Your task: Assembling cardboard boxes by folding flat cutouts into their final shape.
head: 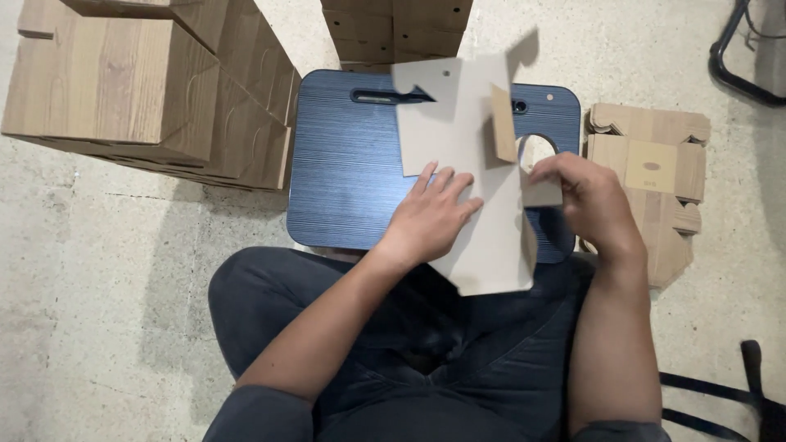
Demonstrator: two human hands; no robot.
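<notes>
Your left hand (430, 214) lies flat, fingers spread, pressing the grey cardboard blank (467, 164) onto the dark blue board (344, 164); your right hand (589, 200) pinches its side flap at the board's right edge.

Left hand (430, 214) flat on grey die-cut cardboard blank (483, 164), right hand (591, 200) pinching its flap, blue board (344, 164) beneath

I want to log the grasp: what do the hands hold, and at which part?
The right hand pinches a folded side flap of the flat cardboard cutout. The left hand lies flat, pressing on its middle panel, with no closed grip.
</notes>
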